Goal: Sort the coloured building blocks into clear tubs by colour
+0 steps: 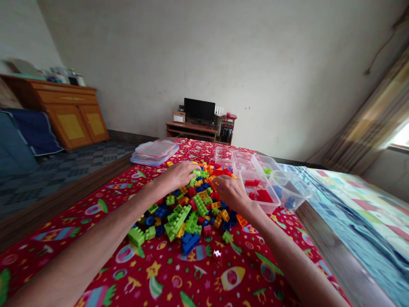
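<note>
A heap of plastic building bricks [188,209] in green, blue, red, orange and yellow lies on a red patterned cloth [179,273]. My left hand [179,175] rests palm down on the far side of the heap, its fingers curled over green and orange bricks. My right hand [230,190] sits on the right side of the heap, fingers bent down among red and orange bricks. What either hand holds is hidden by the fingers.
Several clear plastic tubs [260,187] stand right of the heap, one with red bricks, one with blue. Stacked clear lids [155,151] lie at the far left of the cloth. A wooden cabinet [68,113] and a low table with a monitor [200,111] stand behind.
</note>
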A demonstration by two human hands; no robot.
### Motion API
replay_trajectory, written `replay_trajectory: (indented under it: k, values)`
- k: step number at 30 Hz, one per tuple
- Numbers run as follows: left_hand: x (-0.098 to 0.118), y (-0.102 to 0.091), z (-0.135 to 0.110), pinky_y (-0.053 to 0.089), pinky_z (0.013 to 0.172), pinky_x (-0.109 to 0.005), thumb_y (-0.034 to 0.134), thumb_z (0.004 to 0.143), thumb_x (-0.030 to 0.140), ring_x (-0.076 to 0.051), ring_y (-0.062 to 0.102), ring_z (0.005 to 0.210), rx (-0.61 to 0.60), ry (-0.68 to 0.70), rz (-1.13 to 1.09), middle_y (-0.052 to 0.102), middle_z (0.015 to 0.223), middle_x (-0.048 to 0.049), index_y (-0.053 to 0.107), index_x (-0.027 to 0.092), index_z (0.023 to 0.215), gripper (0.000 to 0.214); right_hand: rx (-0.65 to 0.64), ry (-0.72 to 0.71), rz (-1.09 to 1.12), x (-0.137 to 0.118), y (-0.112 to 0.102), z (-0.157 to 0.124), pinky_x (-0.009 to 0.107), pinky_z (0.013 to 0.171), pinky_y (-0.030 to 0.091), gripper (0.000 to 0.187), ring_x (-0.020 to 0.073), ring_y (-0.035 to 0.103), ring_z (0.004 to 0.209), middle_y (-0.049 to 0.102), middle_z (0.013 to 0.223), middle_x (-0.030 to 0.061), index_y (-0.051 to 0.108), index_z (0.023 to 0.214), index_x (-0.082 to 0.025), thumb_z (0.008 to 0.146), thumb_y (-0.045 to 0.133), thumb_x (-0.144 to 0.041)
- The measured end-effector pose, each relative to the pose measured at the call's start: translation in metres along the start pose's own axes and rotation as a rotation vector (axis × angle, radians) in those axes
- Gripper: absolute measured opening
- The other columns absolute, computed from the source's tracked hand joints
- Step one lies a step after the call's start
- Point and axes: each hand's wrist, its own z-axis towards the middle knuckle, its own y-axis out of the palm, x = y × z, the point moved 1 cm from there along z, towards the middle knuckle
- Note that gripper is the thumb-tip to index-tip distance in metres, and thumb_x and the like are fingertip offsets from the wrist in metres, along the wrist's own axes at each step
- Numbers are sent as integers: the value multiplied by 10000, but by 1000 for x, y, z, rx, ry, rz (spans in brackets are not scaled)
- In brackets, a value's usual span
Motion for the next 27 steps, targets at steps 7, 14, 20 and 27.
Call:
replay_trajectory:
  k: [7,14,20,27]
  values:
    - [-3,8,-4,449,969,-359,502,881,269,-254,602,1124,-86,-15,83,648,1221,-102,592,198,1229,367,-77,-116,-54,-18,8,0,255,743,424,226,178,579,918,663,1012,82,622,963,-173,938,400,-140]
    - [-4,25,-2,472,940,-319,554,856,299,-231,620,1083,-88,55,78,660,1147,-98,637,195,1126,302,-132,-184,-115,-21,19,-2,307,832,456,318,222,533,1051,617,1131,116,608,1097,-169,871,412,-61]
    - [3,17,2,490,929,-314,496,782,105,-222,652,1030,-64,68,-1,708,1073,-76,683,191,1025,319,-161,-125,-57,-19,18,-2,263,759,455,354,192,585,988,646,1083,100,597,1119,-174,856,397,-47]
    - [-5,18,2,487,941,-317,563,794,225,-218,649,1029,-86,62,4,709,1085,-65,676,203,1048,279,-173,-83,-56,-15,13,0,253,740,444,260,191,628,953,683,1044,94,603,1064,-186,895,419,-114]
